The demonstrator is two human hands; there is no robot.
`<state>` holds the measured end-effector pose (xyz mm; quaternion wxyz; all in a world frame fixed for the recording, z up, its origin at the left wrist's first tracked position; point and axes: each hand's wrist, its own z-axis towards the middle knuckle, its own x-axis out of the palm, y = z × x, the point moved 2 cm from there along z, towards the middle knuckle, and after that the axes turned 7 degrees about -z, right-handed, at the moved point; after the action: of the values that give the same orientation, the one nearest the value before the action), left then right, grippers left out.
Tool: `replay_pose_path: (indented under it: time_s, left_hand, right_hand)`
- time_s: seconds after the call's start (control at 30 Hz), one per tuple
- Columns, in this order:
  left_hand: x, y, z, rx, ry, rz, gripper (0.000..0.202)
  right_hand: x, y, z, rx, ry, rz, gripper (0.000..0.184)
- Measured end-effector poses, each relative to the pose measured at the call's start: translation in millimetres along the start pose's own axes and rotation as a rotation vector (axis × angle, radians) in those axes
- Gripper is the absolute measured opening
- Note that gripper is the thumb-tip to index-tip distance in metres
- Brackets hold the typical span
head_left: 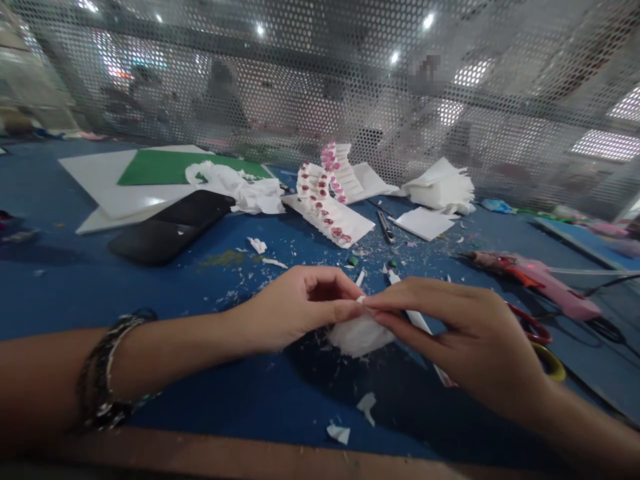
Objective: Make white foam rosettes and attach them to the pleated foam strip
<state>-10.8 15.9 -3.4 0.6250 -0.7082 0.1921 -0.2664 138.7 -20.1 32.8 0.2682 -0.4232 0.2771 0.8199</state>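
My left hand [300, 310] and my right hand [463, 337] meet over the blue table. Their thumbs and fingertips pinch the top of a small white piece of thin paper [361, 337], which bulges out below the fingers. Its exact shape is partly hidden by them. Under my right hand lies a long, narrow white tool [420, 321], mostly covered. Beside that hand, scissors [549, 362] show red and yellow handle loops. Small white scraps [339, 434] are scattered close to my hands.
A pink glue gun [555, 283] with a cord lies right. Behind are pleated paper strips with pink-red decorations [325, 213], a pen [385, 228], stacked white paper [440, 187], crumpled tissue [240, 187], a green sheet [160, 168] and a black case [170, 227]. Perforated metal panel [320, 73] stands beyond.
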Motion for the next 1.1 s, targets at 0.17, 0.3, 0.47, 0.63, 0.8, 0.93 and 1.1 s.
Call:
replay_pose_path:
  time_s: [0.17, 0.3, 0.47, 0.63, 0.8, 0.93, 1.1]
  left_hand:
    - [-1.3, 0.6, 0.1, 0.034, 0.021, -0.009, 0.005]
    - [-0.7, 0.7, -0.9, 0.082, 0.003, 0.030, 0.005]
    - [-0.7, 1.3, -2.6, 0.115, -0.022, 0.123, 0.009]
    - [-3.6, 1.5, -1.5, 0.117, -0.023, 0.184, 0.010]
    - [-4.5, -0.3, -0.5, 0.149, -0.011, 0.229, 0.012]
    - [-3.2, -1.6, -1.6, 0.145, -0.044, 0.253, 0.013]
    - [-2.4, -2.2, -3.1, 0.155, -0.073, 0.254, 0.013]
  right_hand:
    - [-2.0, 2.3, -5.2, -0.081, -0.093, -0.155, 0.011]
    - [-1.6, 1.9, -9.4, -0.117, -0.094, -0.239, 0.012]
    - [1.7, -0.4, -10.0, -0.195, -0.014, -0.302, 0.010]
    - [-1.9, -4.7, -2.4, -0.019, 0.087, -0.094, 0.010]
    - [0.3, -7.9, 0.2, 0.195, 0.142, 0.102, 0.010]
    - [5.5, -6.9, -1.2, 0.278, 0.080, 0.202, 0.007]
    - [2.4, -0.9, 0.2, 0.230, -0.004, 0.208, 0.008]
